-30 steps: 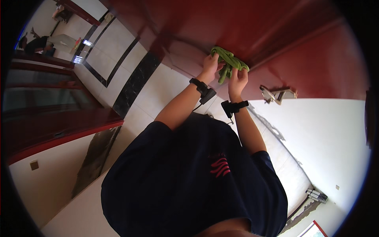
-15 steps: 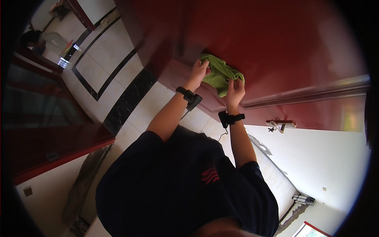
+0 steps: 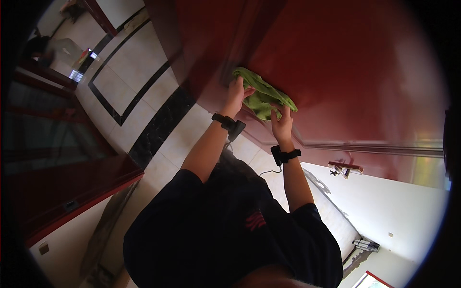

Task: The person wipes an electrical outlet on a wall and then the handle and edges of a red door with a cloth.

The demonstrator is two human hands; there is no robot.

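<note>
A crumpled green cloth (image 3: 261, 91) hangs between my two hands, in front of the dark red door (image 3: 331, 72). My left hand (image 3: 236, 93) grips its upper left end, with the thumb toward the middle of the cloth. The lower right part is held by my right hand (image 3: 282, 123), its fingers bent at the cloth's edge. Both wrists wear black bands with small boxes. Whether the cloth touches the door panel, I cannot tell for certain.
The door's metal handle (image 3: 343, 168), with keys by it, is to the right of my right wrist. At left stands another dark red door leaf (image 3: 72, 187). Pale floor tiles (image 3: 129, 62) with black borders extend at upper left, where a person (image 3: 60, 50) is partly visible.
Both hands have shifted slightly left with the cloth, which is now stretched out more along its top edge. The right-hand fingers have moved lower on it. The door appears at a slightly different angle.
</note>
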